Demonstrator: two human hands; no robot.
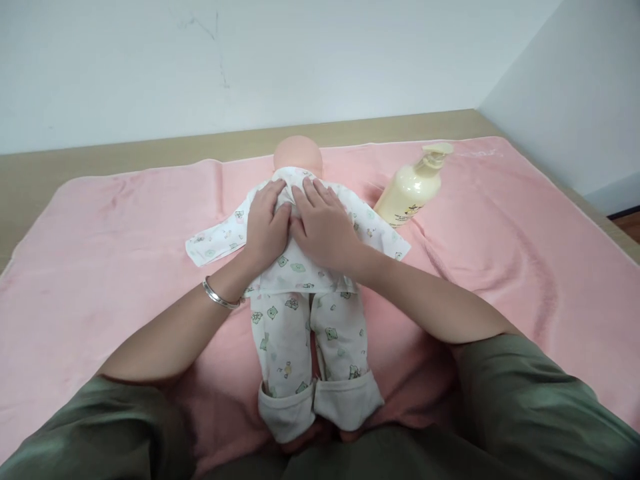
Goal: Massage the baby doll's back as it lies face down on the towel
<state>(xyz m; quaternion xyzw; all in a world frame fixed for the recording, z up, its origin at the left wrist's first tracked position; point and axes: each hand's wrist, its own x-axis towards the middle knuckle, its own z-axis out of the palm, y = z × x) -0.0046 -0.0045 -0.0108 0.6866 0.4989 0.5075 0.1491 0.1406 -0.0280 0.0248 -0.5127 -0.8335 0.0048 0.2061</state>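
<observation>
Dark green sleeves sit closest in the head view, with bare forearms reaching from them toward the middle. Bracelet on the left wrist.

Doll lies on a pink blanket, roughly central, head toward the wall, legs toward the wearer. No features show on the head, so probably face down — a judgement, not certain. It wears a printed shirt and matching pants with turned-up cuffs.

Left hand and right hand both rest on the upper part of the shirt, side by side, thumbs inward and close together. Grip: none to speak of — palms down, fingers extended, nothing pinched or clasped. Pressure: cannot tell.

Pump bottle is just beside the shirt's arm on the right. It slants in view; can't tell if it's truly tilted.

To do this contact well, I'd say: even load through both palms, hands mirrored about the midline, fingertips light near the neck. Smooth any cloth bunched under the fingers. Watch the right elbow side, where a wide sweep could knock the bottle.
</observation>
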